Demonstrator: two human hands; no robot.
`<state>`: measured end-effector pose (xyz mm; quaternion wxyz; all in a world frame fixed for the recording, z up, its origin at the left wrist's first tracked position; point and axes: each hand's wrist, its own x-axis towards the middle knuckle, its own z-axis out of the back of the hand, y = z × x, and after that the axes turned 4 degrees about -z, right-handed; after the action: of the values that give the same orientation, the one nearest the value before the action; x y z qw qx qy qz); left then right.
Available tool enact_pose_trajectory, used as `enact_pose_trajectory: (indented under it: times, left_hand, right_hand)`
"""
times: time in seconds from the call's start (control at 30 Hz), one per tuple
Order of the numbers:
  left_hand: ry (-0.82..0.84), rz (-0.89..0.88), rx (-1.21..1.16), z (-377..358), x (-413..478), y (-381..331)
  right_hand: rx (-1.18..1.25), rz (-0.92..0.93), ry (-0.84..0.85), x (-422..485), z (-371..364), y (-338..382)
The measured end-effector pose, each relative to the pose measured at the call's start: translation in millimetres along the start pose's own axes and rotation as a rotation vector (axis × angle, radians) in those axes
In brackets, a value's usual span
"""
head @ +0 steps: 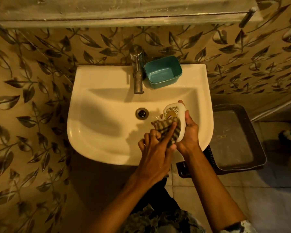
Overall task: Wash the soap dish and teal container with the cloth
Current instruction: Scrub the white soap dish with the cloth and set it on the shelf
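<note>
Right hand (189, 132) is gripping a white soap dish (173, 111) with a gold ornament, fingers curled round its right edge and a fingertip showing past its far end. The dish is being held tilted above the right side of the basin of the wash sink (84, 115), near the drain (142, 113).

Left hand (155, 148) is clutching a striped cloth (158, 126) in its curled fingers. Its index finger is lying straight across the cloth, pressing it onto the near half of the dish.

The teal container (163, 73) is standing upright and open on the sink's back ledge, just beside the tap (137, 69) on its right, well apart from both hands.

A dark basket (232, 137) is sitting on the floor to the right of the sink.
</note>
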<state>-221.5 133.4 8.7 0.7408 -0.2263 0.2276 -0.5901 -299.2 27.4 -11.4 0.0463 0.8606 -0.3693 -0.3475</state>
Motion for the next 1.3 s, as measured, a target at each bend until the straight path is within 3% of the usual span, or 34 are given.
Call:
enact_pose_trajectory:
  times: [0.13, 0.2, 0.3, 0.43, 0.53, 0.7, 0.83, 1.0, 1.13, 1.3]
  left_hand:
    - [-0.103, -0.034, 0.11, 10.4, 33.5, -3.1]
    - [-0.069, 0.038, 0.126, 21.6, 69.5, 7.8]
    - [-0.028, 0.148, 0.019, 23.7, 81.4, 12.5]
    - [-0.086, 0.024, -0.082, -2.5, 27.4, -6.7]
    - [-0.103, -0.042, -0.079, -16.8, -0.2, -23.8]
    - [-0.206, -0.03, -0.059, 0.0, 47.5, -25.6]
    - [-0.172, 0.02, -0.083, 17.7, 93.3, -11.0]
    - [-0.104, 0.247, -0.342, 13.2, 96.9, 10.5]
    - [-0.168, 0.206, -0.446, -11.4, 51.4, -11.3]
    - [-0.119, 0.055, -0.35, -24.3, 21.3, -32.7]
  right_hand:
    - [-0.042, -0.09, 0.045, -12.7, -7.5, -6.6]
    - [-0.086, -0.16, 0.084, -17.6, -7.0, -12.3]
    - [-0.162, -0.121, 0.081, -19.0, -6.4, -14.7]
    - [-0.109, -0.088, -0.003, -16.4, -7.7, -4.9]
    - [-0.23, -0.074, -0.046, -11.4, -1.6, 1.8]
    - [-0.164, -0.04, 0.02, -7.5, -11.5, 2.9]
    - [-0.131, -0.185, 0.083, -15.2, -12.1, -13.2]
    - [-0.067, -0.058, 0.076, -17.5, -9.5, -16.5]
    - [0.062, 0.069, -0.001, -11.9, -4.6, -6.4]
    - [-0.004, 0.084, -0.168, -3.6, -3.1, 6.9]
